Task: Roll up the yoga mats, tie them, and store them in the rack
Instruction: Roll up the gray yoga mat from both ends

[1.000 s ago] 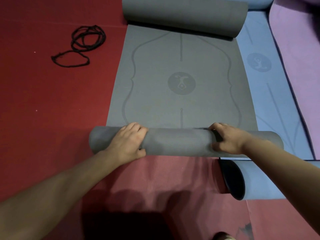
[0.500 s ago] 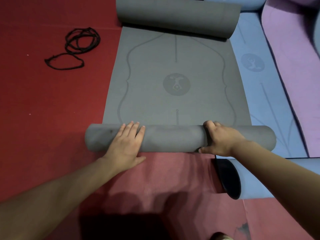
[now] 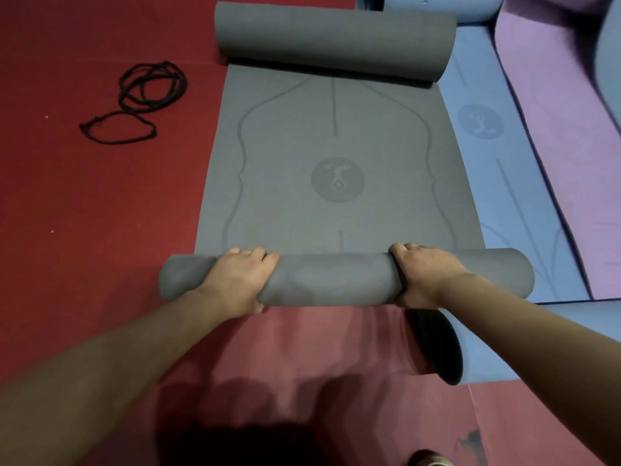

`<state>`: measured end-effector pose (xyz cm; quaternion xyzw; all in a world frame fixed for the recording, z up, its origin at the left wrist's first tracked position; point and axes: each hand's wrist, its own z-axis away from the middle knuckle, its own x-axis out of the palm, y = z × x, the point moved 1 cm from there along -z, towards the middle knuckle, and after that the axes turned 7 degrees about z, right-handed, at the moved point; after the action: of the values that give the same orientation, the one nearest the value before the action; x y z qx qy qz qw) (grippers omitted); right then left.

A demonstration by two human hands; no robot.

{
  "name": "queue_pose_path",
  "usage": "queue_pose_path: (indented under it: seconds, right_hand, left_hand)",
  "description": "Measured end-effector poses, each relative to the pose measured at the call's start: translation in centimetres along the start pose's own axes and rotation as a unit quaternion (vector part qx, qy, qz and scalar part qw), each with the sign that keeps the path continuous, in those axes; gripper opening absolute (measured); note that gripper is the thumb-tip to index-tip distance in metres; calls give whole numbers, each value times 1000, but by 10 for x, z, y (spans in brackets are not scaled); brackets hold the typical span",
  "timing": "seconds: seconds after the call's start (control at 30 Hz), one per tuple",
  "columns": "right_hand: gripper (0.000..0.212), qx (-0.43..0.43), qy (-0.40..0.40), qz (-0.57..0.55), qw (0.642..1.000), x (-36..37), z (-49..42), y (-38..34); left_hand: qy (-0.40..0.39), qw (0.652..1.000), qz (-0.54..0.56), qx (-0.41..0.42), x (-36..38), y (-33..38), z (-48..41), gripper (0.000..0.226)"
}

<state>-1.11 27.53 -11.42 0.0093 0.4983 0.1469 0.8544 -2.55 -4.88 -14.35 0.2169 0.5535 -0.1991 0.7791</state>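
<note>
A red floor covering fills the view from 6 round to 11 o'clock. On it, through the centre, lies the grey yoga mat, its middle stretch flat and printed with a round emblem and guide lines. Touching its edge at 3 o'clock is a blue mat, and beyond that, at 2 o'clock, a purple mat lies alongside. The grey mat's far roll sits at 12 o'clock. Its near roll lies crosswise just below centre (its ends show past the flat stretch on both sides). At 4 o'clock the blue mat's rolled end shows a dark open core, partly behind the right forearm. A black cord lies in loose loops on the red floor at 10 o'clock, well apart from the grey mat. The left hand grasps the near roll toward 8 o'clock, fingers curled over its top and thumb under its near side. The right hand clasps it toward 4 o'clock the same way.
</note>
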Motion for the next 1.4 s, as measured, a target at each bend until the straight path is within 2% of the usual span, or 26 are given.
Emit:
queue_pose_path:
  seconds: [0.23,0.33,0.43,0.5,0.57,0.7,0.8,0.9,1.03,1.1,1.17,1.27,1.4]
  right_hand:
    - [77,4,-126,-61,990,0,10,3]
    - [84,3,-131,-88,987,-3,7,7]
    - [89,-6,-124,-61,990,-6,2,10]
    - [88,-12,-128,-41,991,-8,1,8]
    - [88,-17,-124,-50,991,-10,1,7]
    - [94,17,-113,-128,985,-13,-1,11]
    - [66,31,-122,-143,982,-17,-5,12]
    - [53,35,-116,-140,983,-20,-7,10]
    - [63,28,-79,-126,988,-21,-6,12]
    - [61,22,-74,-109,991,-23,-6,11]
    - [58,21,-68,-95,993,-26,-5,9]
    - [67,32,-52,-96,994,-27,-3,6]
    - [56,32,-41,-105,993,-24,-2,8]
  left_hand:
    - [-135,989,62,-2,-8,2,4,72]
    - [-198,974,113,-14,-15,-5,-6,74]
    - [-208,967,147,-16,-16,-12,-12,81]
    - [-189,969,156,-25,-9,-17,-8,102]
    - [-121,971,199,-47,-2,-20,1,110]
    - [39,966,256,-12,4,-24,16,74]
    - [87,961,262,-4,4,-19,21,62]
    - [115,969,220,-20,8,-17,22,64]
    - [97,982,160,-16,4,-21,20,69]
    - [95,986,133,-25,1,-19,20,71]
    - [113,986,114,-36,-1,-14,20,63]
    - [125,986,102,-38,0,-9,21,49]
    - [98,991,70,-52,3,-1,23,60]
